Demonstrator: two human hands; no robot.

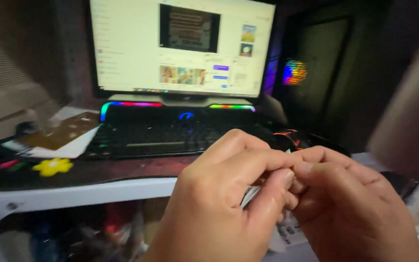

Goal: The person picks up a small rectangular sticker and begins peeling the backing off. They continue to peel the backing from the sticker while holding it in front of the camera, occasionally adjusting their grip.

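Note:
My left hand (219,204) and my right hand (350,204) meet in front of me at the lower middle of the head view, fingers pinched together on a small white piece of paper or card (289,233). Only its lower corner and a thin edge show between the fingers; the rest is hidden by both hands. The hands hover above the front edge of a white desk (88,191).
A lit monitor (180,46) stands behind a black keyboard (156,138) with a coloured light bar. Cards and papers (59,138) and a yellow flower-shaped thing (53,166) lie at left. A dark computer case (316,73) is at right. A blurred pale object (408,126) is close at far right.

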